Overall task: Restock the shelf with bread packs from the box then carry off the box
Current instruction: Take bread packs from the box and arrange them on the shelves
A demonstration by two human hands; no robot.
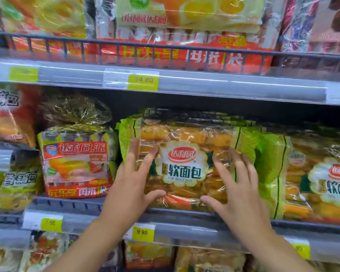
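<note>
A green and clear bread pack [186, 134] with a white label stands upright on the middle shelf [71, 207], more of the same stacked behind it. My left hand [133, 183] lies flat on its left front, fingers spread and straight. On the pack's right front, my right hand [236, 189] presses with its fingers also spread. Another pack of the same bread [312, 177] stands directly to the right. The box is out of view.
A red and green cake pack [77, 167] stands left of the bread pack. The upper shelf [185, 81] holds red and yellow packs behind a wire rail. Price tags line the shelf edges. Lower shelves hold more packs.
</note>
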